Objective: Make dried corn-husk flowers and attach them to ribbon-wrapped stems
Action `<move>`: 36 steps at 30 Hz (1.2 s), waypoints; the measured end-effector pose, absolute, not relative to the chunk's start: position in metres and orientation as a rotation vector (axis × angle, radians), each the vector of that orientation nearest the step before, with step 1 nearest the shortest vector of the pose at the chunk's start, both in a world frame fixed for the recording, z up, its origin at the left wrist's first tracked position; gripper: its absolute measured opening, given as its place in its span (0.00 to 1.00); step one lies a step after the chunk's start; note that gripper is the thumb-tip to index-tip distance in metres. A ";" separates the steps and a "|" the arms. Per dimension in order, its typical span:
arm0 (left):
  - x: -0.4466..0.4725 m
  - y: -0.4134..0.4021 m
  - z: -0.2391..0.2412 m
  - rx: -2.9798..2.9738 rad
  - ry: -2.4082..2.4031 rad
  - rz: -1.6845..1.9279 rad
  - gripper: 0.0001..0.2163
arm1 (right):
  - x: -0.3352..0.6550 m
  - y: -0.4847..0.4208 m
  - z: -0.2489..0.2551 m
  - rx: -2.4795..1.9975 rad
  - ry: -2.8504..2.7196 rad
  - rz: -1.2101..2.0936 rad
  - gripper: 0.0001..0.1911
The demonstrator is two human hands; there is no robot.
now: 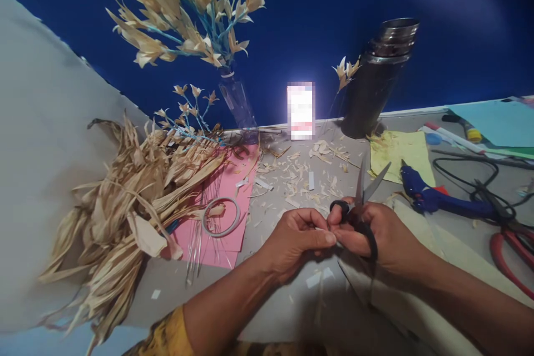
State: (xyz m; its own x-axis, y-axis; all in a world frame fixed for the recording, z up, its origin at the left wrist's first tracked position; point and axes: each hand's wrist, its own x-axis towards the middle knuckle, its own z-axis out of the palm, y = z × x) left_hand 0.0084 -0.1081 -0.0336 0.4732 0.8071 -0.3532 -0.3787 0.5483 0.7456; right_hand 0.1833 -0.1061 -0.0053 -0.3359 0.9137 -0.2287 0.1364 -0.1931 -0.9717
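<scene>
Head cam: L hand [292,242] has thumb & index pinched tight on a pale scrap [317,228], too small to ID, over the table [273,303] nr its middle. R hand [387,233] is curled around scissors [356,213], fingers thru the black loops, blades spread wide & pointing away; its fingertips meet the L ones. Beyond: flakes [298,172] all over. Far L, husks [137,189] overlap pink paper [227,250], w/ a ring [238,217] on top. On R, glue gun [438,198] by yellow paper [403,150]; flask [371,92] behind, nr the wall [300,22].
</scene>
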 end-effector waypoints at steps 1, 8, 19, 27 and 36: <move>0.008 -0.109 -0.034 0.659 0.769 0.782 0.18 | 0.183 -0.107 -0.005 -1.260 -1.456 1.582 0.14; 0.007 -0.109 -0.036 0.540 0.524 0.735 0.20 | 0.189 -0.107 0.000 -1.242 -1.388 1.644 0.16; 0.011 -0.113 -0.041 0.756 0.728 0.830 0.18 | 0.188 -0.106 -0.004 -1.317 -1.269 1.649 0.19; 0.007 -0.112 -0.037 0.695 0.558 0.789 0.22 | 0.187 -0.106 0.000 -1.254 -1.262 1.634 0.17; 0.011 -0.113 -0.041 0.718 0.678 0.839 0.18 | 0.184 -0.107 -0.002 -1.266 -1.228 1.681 0.20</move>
